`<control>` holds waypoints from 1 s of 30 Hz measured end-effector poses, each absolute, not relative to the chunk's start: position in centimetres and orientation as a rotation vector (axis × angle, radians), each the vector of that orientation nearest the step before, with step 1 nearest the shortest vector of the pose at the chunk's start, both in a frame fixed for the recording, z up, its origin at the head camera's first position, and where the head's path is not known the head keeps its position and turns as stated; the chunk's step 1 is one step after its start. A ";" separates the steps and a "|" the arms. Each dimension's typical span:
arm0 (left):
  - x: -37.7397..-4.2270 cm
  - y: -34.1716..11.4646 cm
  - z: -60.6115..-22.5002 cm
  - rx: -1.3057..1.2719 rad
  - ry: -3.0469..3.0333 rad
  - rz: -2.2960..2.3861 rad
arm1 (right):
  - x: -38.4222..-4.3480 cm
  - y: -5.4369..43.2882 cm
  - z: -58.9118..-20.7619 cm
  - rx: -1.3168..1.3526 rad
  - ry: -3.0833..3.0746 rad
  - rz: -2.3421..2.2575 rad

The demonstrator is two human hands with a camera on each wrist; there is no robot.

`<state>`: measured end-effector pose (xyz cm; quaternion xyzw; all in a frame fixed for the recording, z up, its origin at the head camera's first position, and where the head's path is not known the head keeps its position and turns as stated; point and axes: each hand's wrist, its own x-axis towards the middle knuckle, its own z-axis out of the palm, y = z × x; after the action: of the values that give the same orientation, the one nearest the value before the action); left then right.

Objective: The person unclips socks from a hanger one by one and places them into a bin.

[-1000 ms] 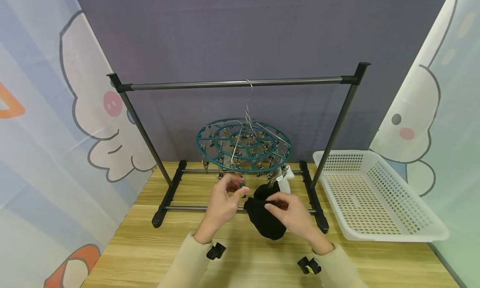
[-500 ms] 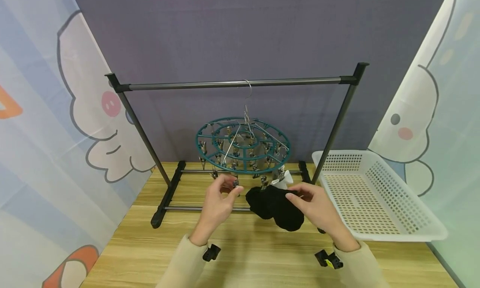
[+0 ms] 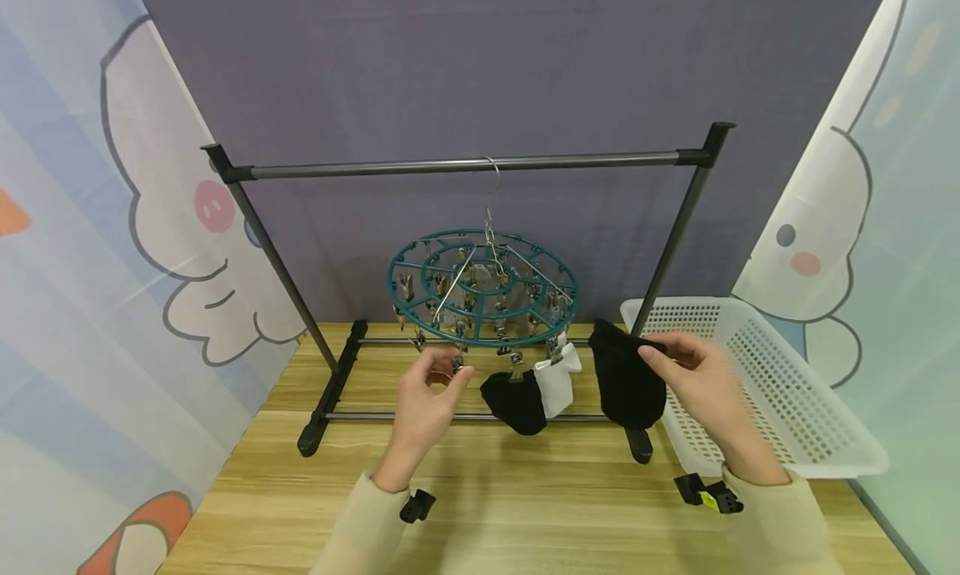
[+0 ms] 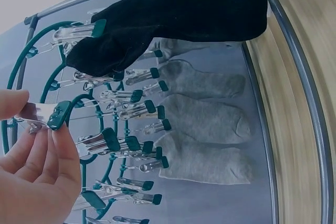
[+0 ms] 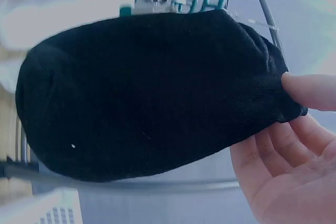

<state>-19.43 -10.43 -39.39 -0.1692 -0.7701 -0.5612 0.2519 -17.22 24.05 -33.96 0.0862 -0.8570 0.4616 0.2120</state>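
My left hand (image 3: 429, 400) pinches a metal clip (image 4: 44, 114) with green tips between thumb and fingers, at the front rim of the round green hanger (image 3: 480, 342). My right hand (image 3: 697, 383) pinches a black sock (image 3: 628, 375) by its cuff, to the right of the hanger and in front of the basket. The sock hangs toe down; in the right wrist view it fills most of the picture. Another black sock (image 3: 516, 402) hangs from a clip at the hanger's front right, beside a white sock (image 3: 555, 385).
Several grey socks (image 4: 205, 119) hang from clips in the left wrist view. The hanger hooks over the bar (image 3: 360, 171) of a dark metal rack. A white plastic basket (image 3: 817, 425) stands on the wooden table (image 3: 525, 508) at the right.
My right hand has carried the black sock rightward, away from the hanger, uncovering the hanging black and white socks. My left hand has shifted slightly left with the clip; the hanger has turned a little.
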 end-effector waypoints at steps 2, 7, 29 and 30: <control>-19.5 -10.5 -39.4 -0.456 -2.092 -1.527 | -17.2 24.9 -33.8 0.198 -2.379 1.253; -19.6 -10.8 -39.7 -0.441 -2.085 -1.531 | -17.1 26.9 -33.4 0.107 -2.346 1.261; -19.8 -11.3 -39.9 -0.426 -2.069 -1.551 | -17.3 33.8 -37.0 -0.218 -2.376 1.287; -19.8 -11.3 -39.9 -0.425 -2.070 -1.554 | -17.3 33.9 -37.3 -0.237 -2.403 1.274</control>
<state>-19.76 -11.31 -39.93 -0.1565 -0.7629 -0.5726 0.2562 -17.33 33.94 -37.34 -0.0849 -0.8615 0.4569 0.2045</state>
